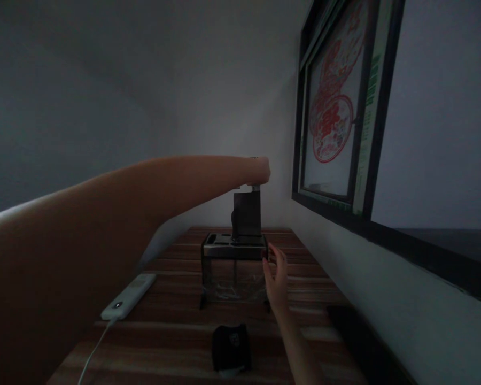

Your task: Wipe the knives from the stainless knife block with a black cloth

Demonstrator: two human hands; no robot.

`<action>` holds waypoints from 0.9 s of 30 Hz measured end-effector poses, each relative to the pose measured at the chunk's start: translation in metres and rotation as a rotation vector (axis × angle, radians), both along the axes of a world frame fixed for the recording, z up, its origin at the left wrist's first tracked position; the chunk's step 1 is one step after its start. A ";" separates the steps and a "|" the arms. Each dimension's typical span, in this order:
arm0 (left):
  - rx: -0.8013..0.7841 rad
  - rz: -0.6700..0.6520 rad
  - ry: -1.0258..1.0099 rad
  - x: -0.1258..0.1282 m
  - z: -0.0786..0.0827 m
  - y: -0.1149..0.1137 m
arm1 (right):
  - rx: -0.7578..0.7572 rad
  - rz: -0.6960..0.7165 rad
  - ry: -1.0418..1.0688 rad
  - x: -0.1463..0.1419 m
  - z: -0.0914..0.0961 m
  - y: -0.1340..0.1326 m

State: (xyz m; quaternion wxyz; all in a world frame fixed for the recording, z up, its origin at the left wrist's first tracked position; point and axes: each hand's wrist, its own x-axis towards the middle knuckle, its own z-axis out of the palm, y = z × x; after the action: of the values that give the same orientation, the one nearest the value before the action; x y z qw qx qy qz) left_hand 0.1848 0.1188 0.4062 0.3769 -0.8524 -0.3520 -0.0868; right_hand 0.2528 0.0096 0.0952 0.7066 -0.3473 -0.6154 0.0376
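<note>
A small glass tank [232,278] with a dark frame stands on a wooden table [304,299] in a dim room. A dark box-shaped unit [247,214] rises from the tank's top. My left arm stretches across the view, and my left hand [258,172] is closed over the top of that unit, gripping a pale part there. Against the tank's right side rests my right hand [276,280], fingers apart and touching the frame's corner.
A white power strip [129,297] with a cable lies on the table at the left. A small dark object [231,347] sits near the front edge. On the right wall hangs a dark-framed window [340,112] with a red paper cutting.
</note>
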 end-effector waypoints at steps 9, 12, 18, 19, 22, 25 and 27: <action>0.090 0.346 0.243 -0.051 0.084 -0.065 | -0.047 0.038 -0.002 -0.003 -0.005 0.001; 0.084 0.370 0.118 -0.082 0.080 -0.080 | -0.049 0.057 0.015 -0.002 -0.005 0.001; -0.127 0.229 -0.436 -0.156 0.003 -0.086 | -0.081 0.031 0.049 -0.004 -0.009 -0.001; -0.187 0.200 -0.566 -0.167 -0.016 -0.087 | -0.096 0.026 0.060 -0.004 -0.010 -0.001; -0.452 0.119 -0.976 -0.191 -0.084 -0.101 | -0.149 0.007 0.114 -0.006 -0.012 -0.002; -0.863 -0.033 -1.327 -0.199 -0.161 -0.137 | -0.161 -0.043 0.191 -0.009 -0.009 -0.006; -1.210 -0.228 -1.496 -0.195 -0.214 -0.172 | -0.148 -0.071 0.245 -0.012 -0.007 -0.012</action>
State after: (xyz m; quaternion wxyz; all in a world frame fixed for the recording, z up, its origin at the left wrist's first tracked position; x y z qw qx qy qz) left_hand -0.0105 -0.0528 0.1926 -0.4575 -0.6557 -0.4013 -0.4469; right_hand 0.2404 -0.0024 0.0881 0.7498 -0.4128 -0.5073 0.1000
